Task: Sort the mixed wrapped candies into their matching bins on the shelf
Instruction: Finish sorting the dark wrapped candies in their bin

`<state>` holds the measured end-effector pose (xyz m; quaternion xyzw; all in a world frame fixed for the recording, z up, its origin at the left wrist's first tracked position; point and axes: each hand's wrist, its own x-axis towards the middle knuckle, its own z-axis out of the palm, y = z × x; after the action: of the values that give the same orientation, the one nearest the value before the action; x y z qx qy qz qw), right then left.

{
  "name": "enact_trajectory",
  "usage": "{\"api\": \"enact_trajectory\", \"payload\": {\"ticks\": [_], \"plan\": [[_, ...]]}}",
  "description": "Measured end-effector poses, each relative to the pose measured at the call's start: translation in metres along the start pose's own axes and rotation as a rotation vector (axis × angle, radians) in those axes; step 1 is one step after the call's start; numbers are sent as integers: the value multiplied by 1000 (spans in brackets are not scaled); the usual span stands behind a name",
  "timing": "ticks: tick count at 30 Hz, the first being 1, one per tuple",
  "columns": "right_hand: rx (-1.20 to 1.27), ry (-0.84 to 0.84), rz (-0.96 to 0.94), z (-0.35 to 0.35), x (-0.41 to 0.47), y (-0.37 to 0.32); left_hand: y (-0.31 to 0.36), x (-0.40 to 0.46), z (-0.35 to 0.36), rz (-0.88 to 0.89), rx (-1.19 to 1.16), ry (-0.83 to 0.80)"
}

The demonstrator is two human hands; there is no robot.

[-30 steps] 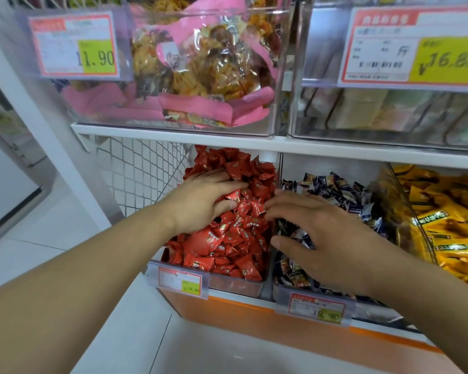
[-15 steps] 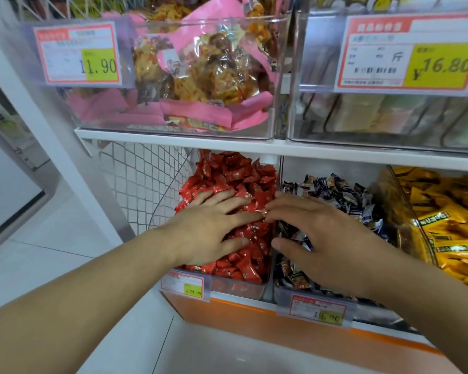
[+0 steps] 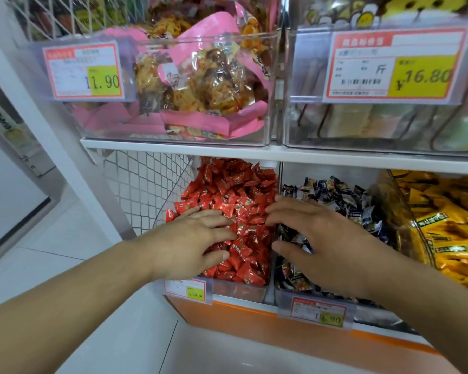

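Red wrapped candies [image 3: 235, 201] heaped in a clear bin [image 3: 243, 291] on the lower shelf, directly under the white shelf board [image 3: 254, 152]. Left hand [image 3: 189, 244] lies palm-down on the red heap, fingers spread and nearly straight, pressing the wrappers, gripping nothing. Right of the red heap, a second clear bin [image 3: 284, 295] of dark blue wrapped candies [image 3: 343, 195]. Right hand [image 3: 327, 247] rests over that pile, fingers bent loosely, their tips at the divider beside the red heap; whether it pinches a candy cannot be told. Further right of the red heap, yellow wrapped candies [image 3: 449, 217]. Above the shelf board, a bin of pink-wrapped snack packs [image 3: 200, 85] with a price tag [image 3: 84, 71] reading 11.90.
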<state>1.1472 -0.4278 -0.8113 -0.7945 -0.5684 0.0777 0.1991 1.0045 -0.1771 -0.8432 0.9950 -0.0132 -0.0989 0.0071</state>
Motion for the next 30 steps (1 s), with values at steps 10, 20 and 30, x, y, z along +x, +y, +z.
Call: {"api": "enact_trajectory", "payload": {"ticks": [10, 20, 30], "plan": [[10, -4, 5, 0, 1, 0, 18, -7, -4, -17, -221, 13], [51, 1, 29, 3, 3, -2, 10, 33, 3, 36, -11, -73], [76, 18, 21, 3, 4, 2, -3, 66, 3, -34, 100, 171]]}}
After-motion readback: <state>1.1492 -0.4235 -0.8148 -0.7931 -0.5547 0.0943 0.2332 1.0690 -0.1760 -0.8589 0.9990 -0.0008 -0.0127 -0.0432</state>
